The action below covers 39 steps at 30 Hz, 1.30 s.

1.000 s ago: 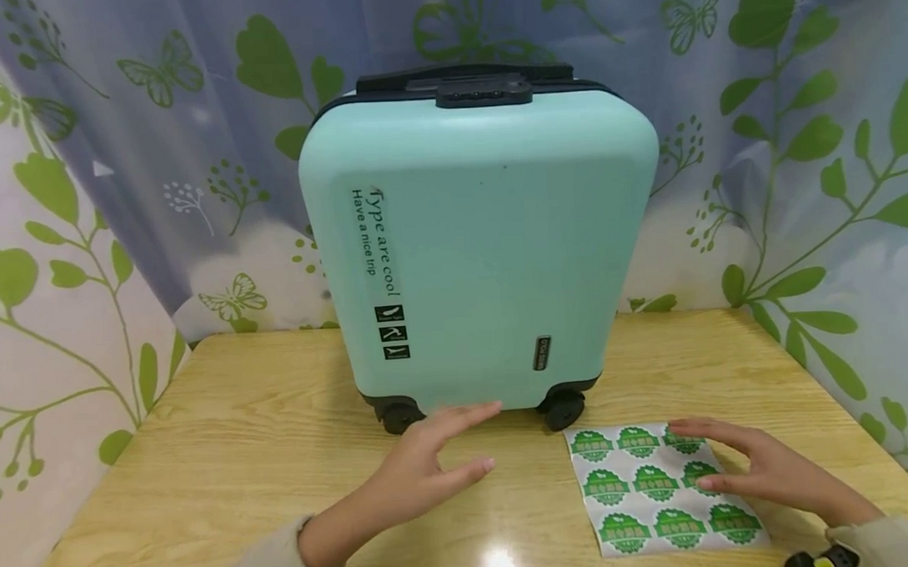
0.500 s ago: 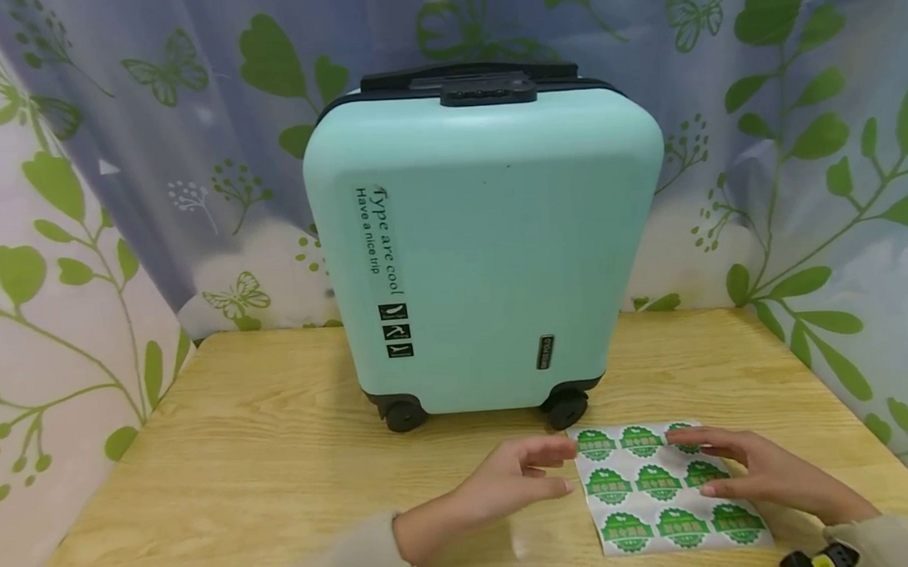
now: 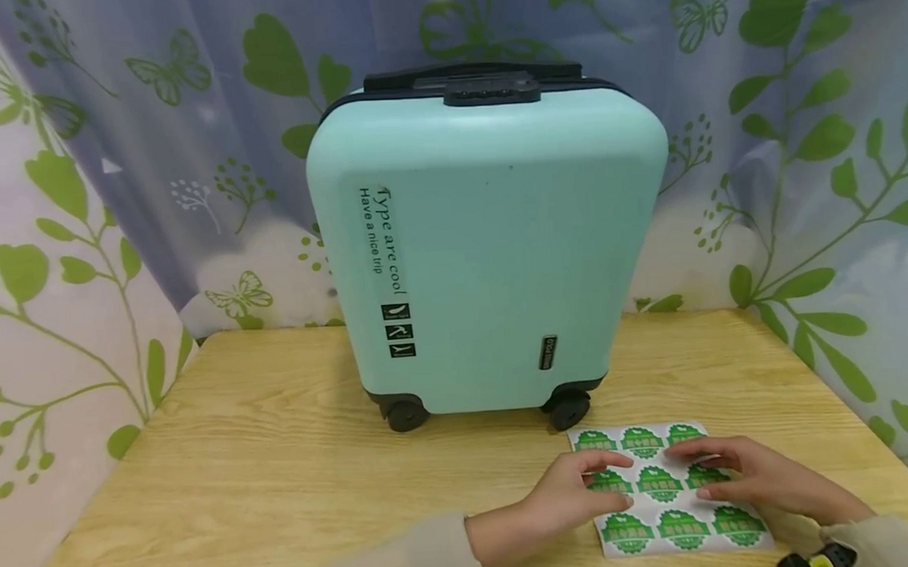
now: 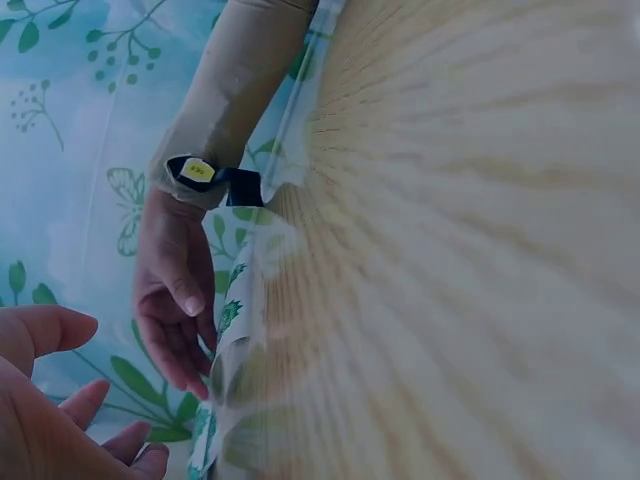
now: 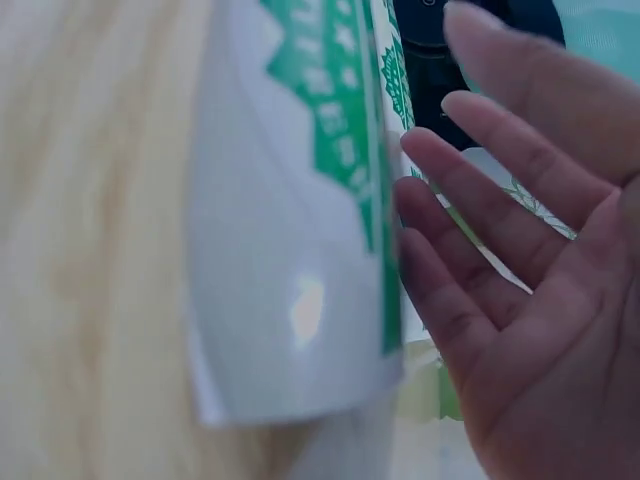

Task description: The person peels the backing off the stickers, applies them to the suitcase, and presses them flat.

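Head view: the left hand (image 3: pixel 570 496) and right hand (image 3: pixel 764 477) face each other over the sticker sheet (image 3: pixel 659 483), fingers loosely parted, gripping nothing. Beyond both hands, a suitcase (image 3: pixel 491 257) stands on the table (image 3: pixel 280 456).

Left wrist view: the left hand's fingers are apart; the sheet lies beside the right hand.

Right wrist view: fingers spread beside the sheet; contact is unclear.

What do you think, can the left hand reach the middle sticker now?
Probably yes: the left hand faces the middle sticker and nothing visible stands between them; the right hand is on the other side.
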{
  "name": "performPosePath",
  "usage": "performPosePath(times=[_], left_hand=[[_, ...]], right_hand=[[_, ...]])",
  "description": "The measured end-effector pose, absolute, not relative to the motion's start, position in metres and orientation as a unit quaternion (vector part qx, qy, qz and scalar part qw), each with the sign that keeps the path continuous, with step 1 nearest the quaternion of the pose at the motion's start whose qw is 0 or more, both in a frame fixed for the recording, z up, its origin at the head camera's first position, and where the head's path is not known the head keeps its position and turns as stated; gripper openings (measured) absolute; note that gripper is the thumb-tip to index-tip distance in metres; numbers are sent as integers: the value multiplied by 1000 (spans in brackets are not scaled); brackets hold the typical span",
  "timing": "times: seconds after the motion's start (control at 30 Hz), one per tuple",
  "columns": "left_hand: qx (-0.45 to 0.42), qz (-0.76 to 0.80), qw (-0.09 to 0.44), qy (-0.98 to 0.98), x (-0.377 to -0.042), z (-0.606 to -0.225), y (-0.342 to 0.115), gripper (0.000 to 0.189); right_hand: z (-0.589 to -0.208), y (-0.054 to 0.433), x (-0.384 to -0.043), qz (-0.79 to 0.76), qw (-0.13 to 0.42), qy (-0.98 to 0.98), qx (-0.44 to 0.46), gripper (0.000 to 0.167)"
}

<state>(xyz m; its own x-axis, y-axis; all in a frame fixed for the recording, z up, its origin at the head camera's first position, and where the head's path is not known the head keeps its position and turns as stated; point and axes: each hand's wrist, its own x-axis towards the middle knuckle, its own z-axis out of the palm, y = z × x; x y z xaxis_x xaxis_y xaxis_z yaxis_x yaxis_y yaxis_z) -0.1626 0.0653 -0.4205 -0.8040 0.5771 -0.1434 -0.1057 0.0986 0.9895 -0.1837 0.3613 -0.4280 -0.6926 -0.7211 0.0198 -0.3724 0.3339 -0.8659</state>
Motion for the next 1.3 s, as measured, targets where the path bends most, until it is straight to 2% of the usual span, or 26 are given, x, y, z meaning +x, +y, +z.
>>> performPosePath(times=[0.23, 0.37, 0.7, 1.0, 1.13, 1.3], left_hand=[[138, 641, 275, 703, -164, -424, 74, 31], [159, 599, 280, 733, -167, -429, 72, 33], [257, 448, 231, 825, -164, -432, 49, 42], [283, 447, 231, 817, -159, -437, 25, 44], [287, 460, 237, 806, -154, -437, 12, 47], [274, 514, 253, 772, -152, -440, -7, 51]], right_hand=[[-432, 361, -185, -504, 241, 757, -341, 40], [-433, 359, -185, -505, 254, 754, -334, 40], [-436, 340, -181, -525, 257, 740, -332, 39], [-439, 316, -176, -547, 247, 729, -330, 37], [-440, 303, -170, -559, 258, 732, -291, 38], [-440, 285, -165, -535, 231, 765, -275, 35]])
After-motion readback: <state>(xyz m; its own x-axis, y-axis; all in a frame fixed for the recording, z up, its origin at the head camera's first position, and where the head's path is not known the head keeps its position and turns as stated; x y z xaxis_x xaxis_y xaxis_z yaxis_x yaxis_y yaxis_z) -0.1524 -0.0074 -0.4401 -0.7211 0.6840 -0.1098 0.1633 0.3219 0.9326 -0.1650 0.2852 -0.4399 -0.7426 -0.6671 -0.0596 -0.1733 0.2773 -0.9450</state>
